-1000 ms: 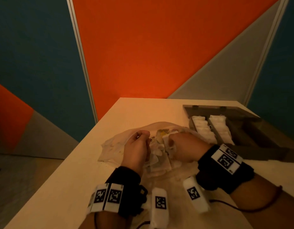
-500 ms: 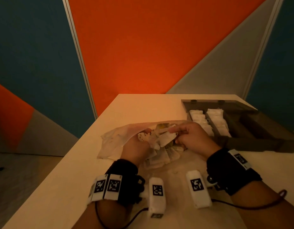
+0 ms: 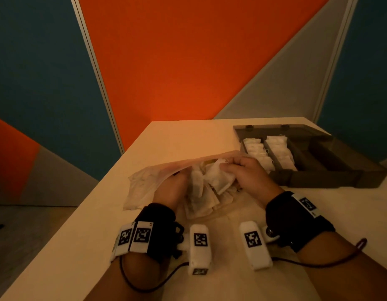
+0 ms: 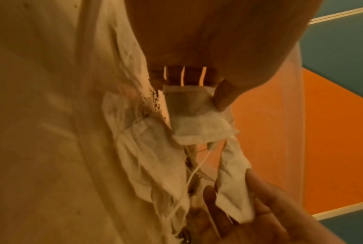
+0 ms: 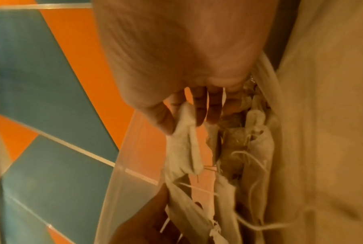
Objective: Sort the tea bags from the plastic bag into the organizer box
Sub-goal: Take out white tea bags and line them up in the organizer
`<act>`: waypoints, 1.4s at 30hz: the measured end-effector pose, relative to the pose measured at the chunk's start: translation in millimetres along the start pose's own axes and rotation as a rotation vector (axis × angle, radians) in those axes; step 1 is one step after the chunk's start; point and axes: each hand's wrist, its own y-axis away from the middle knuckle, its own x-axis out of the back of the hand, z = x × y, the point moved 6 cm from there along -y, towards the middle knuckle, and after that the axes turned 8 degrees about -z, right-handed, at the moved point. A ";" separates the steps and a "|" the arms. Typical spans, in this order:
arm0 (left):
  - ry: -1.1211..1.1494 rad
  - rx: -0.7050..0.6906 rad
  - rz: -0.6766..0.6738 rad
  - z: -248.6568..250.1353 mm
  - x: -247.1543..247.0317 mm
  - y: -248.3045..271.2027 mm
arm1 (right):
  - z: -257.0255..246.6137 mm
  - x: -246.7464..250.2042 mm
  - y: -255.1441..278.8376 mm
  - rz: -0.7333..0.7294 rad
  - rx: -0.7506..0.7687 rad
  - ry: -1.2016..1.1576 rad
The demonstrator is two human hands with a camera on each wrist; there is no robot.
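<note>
While our left hand (image 3: 169, 189) holds the translucent plastic bag (image 3: 144, 183), our right hand's (image 3: 245, 177) grip pinches one white paper tea bag (image 3: 216, 178).

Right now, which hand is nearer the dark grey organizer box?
Right. The right hand is just beside the dark grey organizer box; the left hand is further away, across the tea bags.

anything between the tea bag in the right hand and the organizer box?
Nothing solid visible. The right hand pinches a tea bag at the plastic bag mouth; its string looks tangled with the other tea bags. The table stretch toward the organizer box looks bare.
</note>
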 end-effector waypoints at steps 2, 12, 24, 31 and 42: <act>0.036 -0.009 0.043 5.1 2.5 0.9 | -3.6 1.8 0.5 -0.005 -0.003 -0.098; 0.208 -0.100 -0.060 12.8 -9.4 3.7 | -14.2 -14.4 10.6 -0.188 0.109 -0.007; 0.200 -0.059 -0.251 8.1 -25.6 4.9 | -24.9 -15.3 18.1 -0.112 0.103 -0.298; 0.140 -0.146 -0.122 12.7 -14.0 -0.3 | -26.5 -0.4 11.6 -0.065 0.101 -0.641; 0.284 -0.251 -0.106 30.2 -11.7 9.6 | -32.2 -5.1 19.9 -0.094 0.094 -0.318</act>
